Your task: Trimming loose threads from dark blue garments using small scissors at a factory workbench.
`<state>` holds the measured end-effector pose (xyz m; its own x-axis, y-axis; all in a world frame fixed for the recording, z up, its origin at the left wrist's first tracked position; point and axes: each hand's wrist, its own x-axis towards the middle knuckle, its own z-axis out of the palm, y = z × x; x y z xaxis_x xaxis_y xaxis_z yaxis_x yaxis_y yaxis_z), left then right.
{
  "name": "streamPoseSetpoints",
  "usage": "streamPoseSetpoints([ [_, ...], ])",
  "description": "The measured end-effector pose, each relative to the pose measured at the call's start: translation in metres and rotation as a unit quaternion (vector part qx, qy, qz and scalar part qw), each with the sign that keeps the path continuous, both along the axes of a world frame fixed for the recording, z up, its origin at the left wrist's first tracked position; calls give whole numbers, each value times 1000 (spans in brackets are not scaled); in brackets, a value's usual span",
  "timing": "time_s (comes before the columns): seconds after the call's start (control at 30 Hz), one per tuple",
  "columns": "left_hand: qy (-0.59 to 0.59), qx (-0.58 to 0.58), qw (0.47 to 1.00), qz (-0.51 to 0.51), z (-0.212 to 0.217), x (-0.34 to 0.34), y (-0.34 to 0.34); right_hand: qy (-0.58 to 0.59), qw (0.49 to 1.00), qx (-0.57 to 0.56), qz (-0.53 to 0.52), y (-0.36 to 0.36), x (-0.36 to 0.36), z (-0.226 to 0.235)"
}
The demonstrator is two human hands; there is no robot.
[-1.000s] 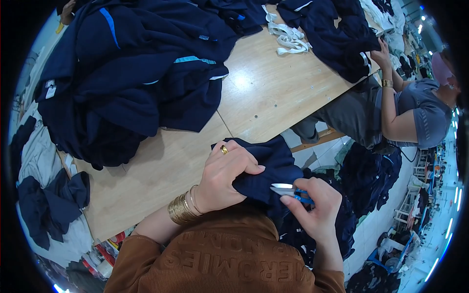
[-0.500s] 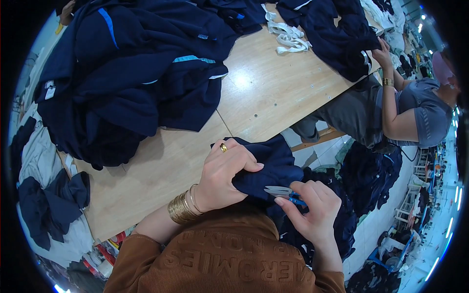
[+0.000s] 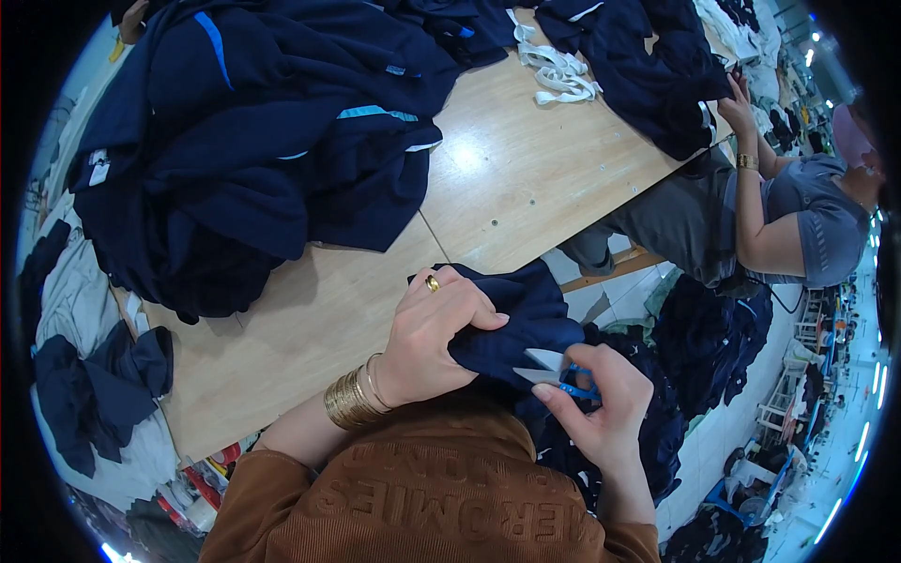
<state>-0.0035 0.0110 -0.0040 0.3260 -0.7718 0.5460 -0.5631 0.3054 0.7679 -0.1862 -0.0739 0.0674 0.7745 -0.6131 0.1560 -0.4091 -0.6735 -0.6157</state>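
Navy cloth [image 3: 527, 305] by the table [image 3: 319, 324], pinched in the left hand [image 3: 434, 330], could be nicked if it slips between the parted snips [image 3: 542, 375] the right hand [image 3: 612, 399] clasps.

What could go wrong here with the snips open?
Cut finger: the snips in the right hand stand open near the left hand, which holds the navy cloth; a slip might nick it.
Wrong cut: the cloth is creased and bunched by the blades, so an extra fold could get caught between them.
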Motion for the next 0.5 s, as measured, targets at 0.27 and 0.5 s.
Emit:
streamPoseSetpoints([
  [0.27, 17, 21, 999, -23, -2, -2, 1, -67, 986, 154, 25, 3, 14, -3],
  [0.5, 12, 41, 999, -28, 4, -2, 1, -44, 990, 134, 20, 7, 20, -11],
])
